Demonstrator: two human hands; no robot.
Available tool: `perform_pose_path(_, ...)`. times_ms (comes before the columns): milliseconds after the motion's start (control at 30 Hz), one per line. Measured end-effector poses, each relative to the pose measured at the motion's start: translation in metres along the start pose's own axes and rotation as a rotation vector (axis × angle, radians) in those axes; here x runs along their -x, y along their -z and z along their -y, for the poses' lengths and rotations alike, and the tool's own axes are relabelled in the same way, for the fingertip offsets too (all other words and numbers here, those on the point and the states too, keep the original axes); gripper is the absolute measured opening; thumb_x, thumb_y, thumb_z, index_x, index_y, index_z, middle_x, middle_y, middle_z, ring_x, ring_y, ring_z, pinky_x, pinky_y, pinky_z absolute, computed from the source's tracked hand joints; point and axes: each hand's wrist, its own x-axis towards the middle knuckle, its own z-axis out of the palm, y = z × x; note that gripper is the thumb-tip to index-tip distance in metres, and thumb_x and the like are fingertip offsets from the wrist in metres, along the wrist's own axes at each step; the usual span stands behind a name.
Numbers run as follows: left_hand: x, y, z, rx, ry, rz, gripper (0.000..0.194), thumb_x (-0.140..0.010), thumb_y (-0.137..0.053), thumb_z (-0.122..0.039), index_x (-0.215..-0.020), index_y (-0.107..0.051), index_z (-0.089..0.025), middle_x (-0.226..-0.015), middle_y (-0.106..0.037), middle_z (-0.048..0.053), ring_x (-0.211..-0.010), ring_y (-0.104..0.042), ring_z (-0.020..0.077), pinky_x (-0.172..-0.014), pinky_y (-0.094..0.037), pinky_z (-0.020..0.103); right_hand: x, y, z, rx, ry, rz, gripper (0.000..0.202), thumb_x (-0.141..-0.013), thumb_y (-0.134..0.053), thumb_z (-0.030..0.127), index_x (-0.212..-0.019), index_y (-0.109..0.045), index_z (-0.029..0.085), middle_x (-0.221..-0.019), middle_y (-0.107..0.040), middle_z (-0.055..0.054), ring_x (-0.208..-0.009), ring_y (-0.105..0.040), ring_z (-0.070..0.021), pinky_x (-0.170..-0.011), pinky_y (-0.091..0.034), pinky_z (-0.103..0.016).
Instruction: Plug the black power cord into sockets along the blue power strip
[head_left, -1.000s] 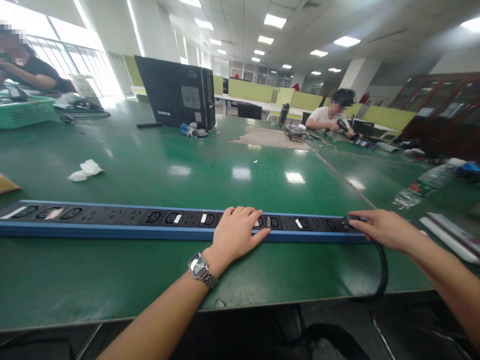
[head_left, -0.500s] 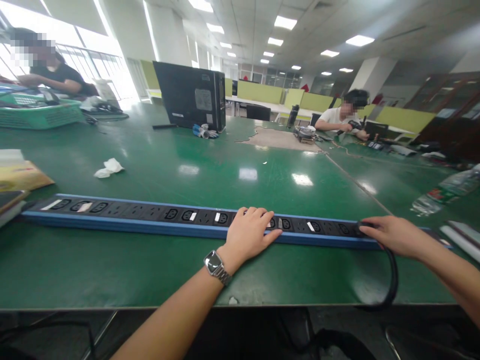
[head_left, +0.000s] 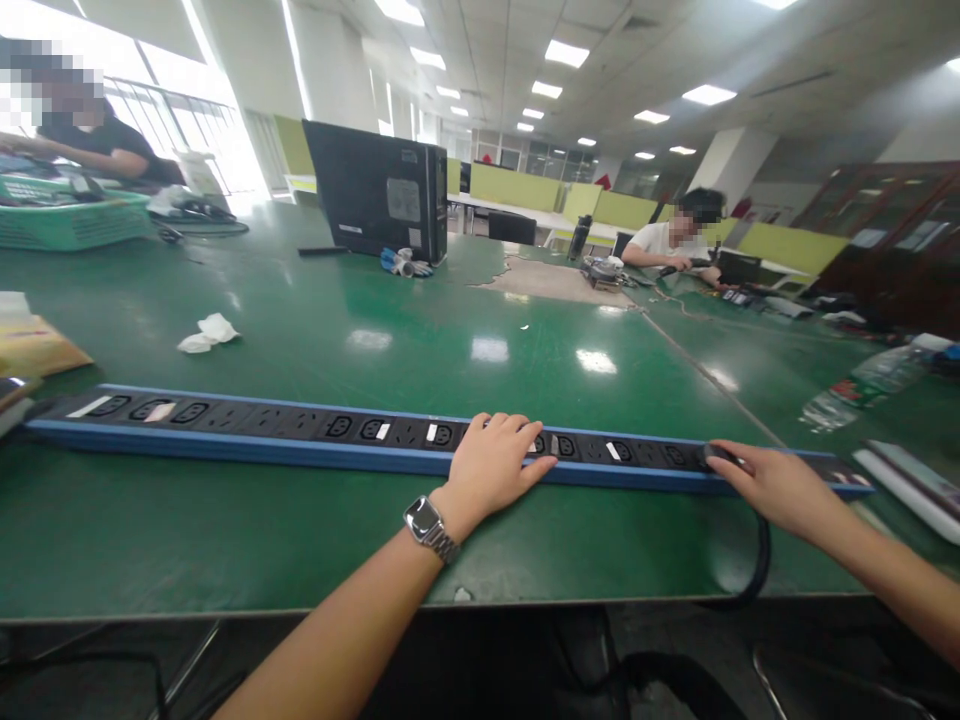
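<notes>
A long blue and black power strip [head_left: 285, 422] lies across the green table [head_left: 300, 540] near its front edge, with several sockets facing up and white stickers on some. My left hand [head_left: 495, 460] rests over the middle of the strip, its fingers bent across the far edge and the thumb apart. Near the strip's right end, my right hand [head_left: 772, 485] grips a black plug [head_left: 716, 458] against a socket. The plug's black cable [head_left: 763, 560] loops down to the table's front edge. Whether the plug is seated cannot be made out.
At the back stand a black computer case [head_left: 375, 190] and blue-grey gloves [head_left: 406, 263]. A green basket [head_left: 75, 222] and yellow packet [head_left: 41, 345] are left, a plastic bottle [head_left: 862, 385] and a flat device [head_left: 911, 490] right. Two people sit across the table.
The view has shifted slightly, moving the scene a little left. My right hand still holds the plug at the strip's right end, and my left hand stays on the strip.
</notes>
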Motion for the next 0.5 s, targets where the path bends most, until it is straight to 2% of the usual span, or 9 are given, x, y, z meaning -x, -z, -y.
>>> perform_pose_path(100,-0.001,0.000,0.000,0.006,0.002,-0.004,0.042,-0.096,-0.050,-0.052,-0.123,-0.061,-0.021,-0.121,-0.068,0.007,-0.112,-0.060,0.0265,-0.098,-0.039,0.046,-0.004,-0.003,0.001,0.090,0.073,0.011,0.048,-0.088,-0.047,0.047,-0.110,-0.075,0.014,-0.102,-0.076,-0.013,-0.091,-0.072,-0.0307,-0.078,-0.053,-0.038)
perform_pose_path(167,-0.001,0.000,0.001,0.010,-0.001,-0.008,0.042,-0.095,-0.051,-0.051,-0.124,-0.061,-0.022,-0.121,-0.068,0.008,-0.112,-0.060,0.0261,-0.098,-0.039,0.045,-0.008,0.004,0.003,0.087,0.106,0.067,0.041,-0.088,-0.049,0.043,-0.104,-0.077,0.016,-0.097,-0.077,-0.012,-0.086,-0.073,-0.0280,-0.075,-0.053,-0.035)
perform_pose_path(233,-0.001,0.000,0.004,0.017,-0.005,-0.005,0.041,-0.095,-0.051,-0.051,-0.124,-0.061,-0.022,-0.121,-0.068,0.008,-0.112,-0.060,0.0260,-0.098,-0.040,0.044,-0.009,0.018,0.011,0.091,0.084,0.065,0.039,-0.088,-0.049,0.042,-0.099,-0.078,0.017,-0.090,-0.077,-0.011,-0.080,-0.073,-0.0270,-0.071,-0.052,-0.033)
perform_pose_path(267,-0.002,0.000,0.004,0.021,-0.004,-0.001,0.041,-0.095,-0.051,-0.051,-0.123,-0.061,-0.022,-0.120,-0.068,0.008,-0.112,-0.060,0.0263,-0.098,-0.040,0.045,-0.007,0.026,0.018,0.101,0.039,0.006,0.041,-0.088,-0.048,0.044,-0.099,-0.078,0.017,-0.088,-0.077,-0.011,-0.077,-0.072,-0.0276,-0.068,-0.051,-0.034)
perform_pose_path(333,-0.002,0.001,0.001,0.038,0.013,-0.009,0.043,-0.094,-0.054,-0.050,-0.125,-0.060,-0.021,-0.122,-0.067,0.009,-0.112,-0.060,0.0277,-0.098,-0.041,0.047,0.003,0.040,0.042,0.075,-0.090,-0.211,0.047,-0.090,-0.046,0.049,-0.106,-0.076,0.017,-0.087,-0.077,-0.013,-0.076,-0.071,-0.0294,-0.065,-0.050,-0.035)
perform_pose_path(400,-0.002,0.004,-0.008,0.088,0.005,-0.054,0.050,-0.091,-0.060,-0.045,-0.133,-0.054,-0.020,-0.130,-0.063,0.011,-0.117,-0.058,0.0282,-0.100,-0.042,0.047,0.020,0.048,0.080,-0.090,-0.169,-0.374,0.051,-0.090,-0.047,0.053,-0.115,-0.073,0.017,-0.085,-0.076,-0.012,-0.073,-0.070,-0.0277,-0.062,-0.049,-0.034)
perform_pose_path(433,-0.002,0.006,-0.015,0.125,-0.045,-0.080,0.054,-0.089,-0.061,-0.042,-0.137,-0.050,-0.020,-0.134,-0.060,0.012,-0.120,-0.056,0.0276,-0.100,-0.043,0.045,0.029,0.050,0.103,-0.231,-0.140,-0.329,0.051,-0.088,-0.051,0.054,-0.115,-0.072,0.017,-0.077,-0.075,-0.009,-0.068,-0.068,-0.0249,-0.061,-0.048,-0.033)
perform_pose_path(500,0.003,0.013,-0.029,0.199,-0.229,-0.131,0.052,-0.089,-0.061,-0.034,-0.138,-0.049,-0.021,-0.137,-0.057,0.010,-0.121,-0.055,0.0252,-0.100,-0.045,0.041,0.048,0.049,0.150,-0.526,0.008,-0.038,0.052,-0.085,-0.058,0.053,-0.121,-0.069,0.017,-0.063,-0.069,-0.003,-0.054,-0.061,-0.0190,-0.054,-0.045,-0.029)
